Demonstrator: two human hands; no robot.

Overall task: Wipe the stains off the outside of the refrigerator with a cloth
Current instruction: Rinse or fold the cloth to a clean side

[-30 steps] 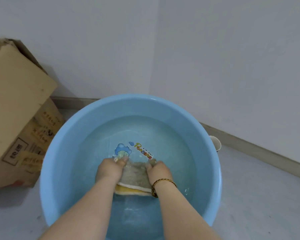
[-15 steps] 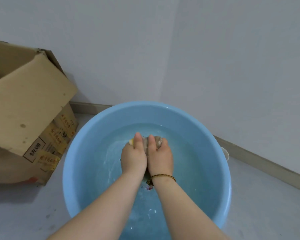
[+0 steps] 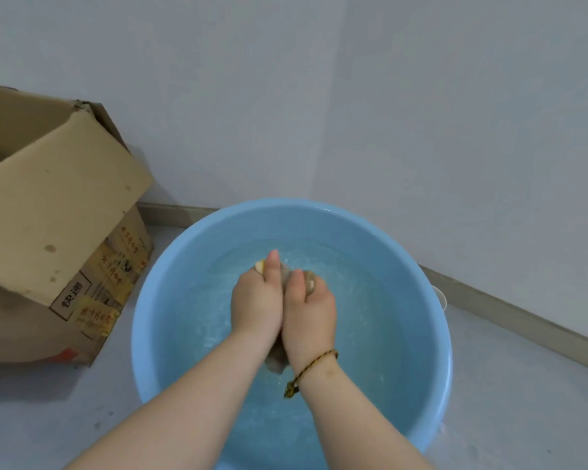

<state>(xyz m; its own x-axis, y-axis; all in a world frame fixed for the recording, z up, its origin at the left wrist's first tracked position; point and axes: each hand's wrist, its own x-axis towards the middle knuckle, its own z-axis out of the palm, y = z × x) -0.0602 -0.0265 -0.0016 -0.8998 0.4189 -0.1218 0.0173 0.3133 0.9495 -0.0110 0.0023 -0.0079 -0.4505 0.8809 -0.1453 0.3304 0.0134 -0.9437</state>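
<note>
A grey-brown cloth (image 3: 276,361) with a yellow edge is bunched up between my two hands above the water in a light blue basin (image 3: 431,334). My left hand (image 3: 257,300) grips the cloth from the left, and my right hand (image 3: 311,312), with a braided bracelet on its wrist, grips it from the right. The hands press side by side. Only small bits of cloth show, at the fingertips and below the palms. The refrigerator is out of view.
An open cardboard box (image 3: 58,212) stands on the grey floor left of the basin. Pale walls meet in a corner behind the basin, with a baseboard (image 3: 510,313) along them. A small white object (image 3: 441,298) peeks out behind the basin's right rim.
The cloth lay spread under my hands in the water a second ago. Both hands have gathered it into a wad and lifted it, squeezed together. The view shifted slightly.
</note>
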